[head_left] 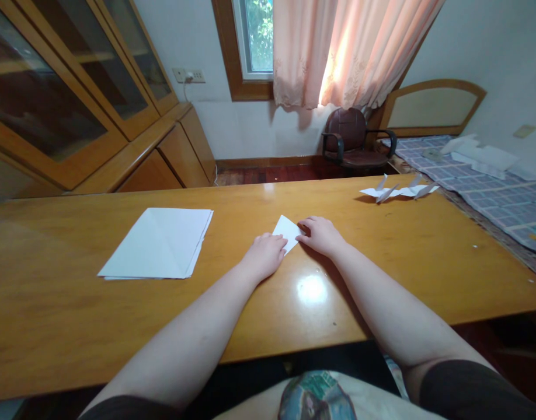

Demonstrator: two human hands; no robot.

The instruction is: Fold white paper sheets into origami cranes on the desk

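Note:
A small piece of folded white paper (287, 228) lies on the wooden table in front of me, with one corner pointing away from me. My left hand (265, 254) holds its left side, fingers bent and pressed onto the paper. At the right corner, my right hand (321, 234) pinches the paper's edge between thumb and fingers. The exact fold under the fingertips is too small to make out. Left of my hands rests a stack of white paper sheets (158, 244), its edges slightly uneven. Several folded paper cranes (397, 191) stand near the table's far right edge.
The wooden table (250, 318) spans the view, its near edge close to my body. Beyond it are a brown armchair (349, 140), a curtained window, and a bed (491, 181) with white paper on it at right. A glass-doored cabinet (114, 151) stands left.

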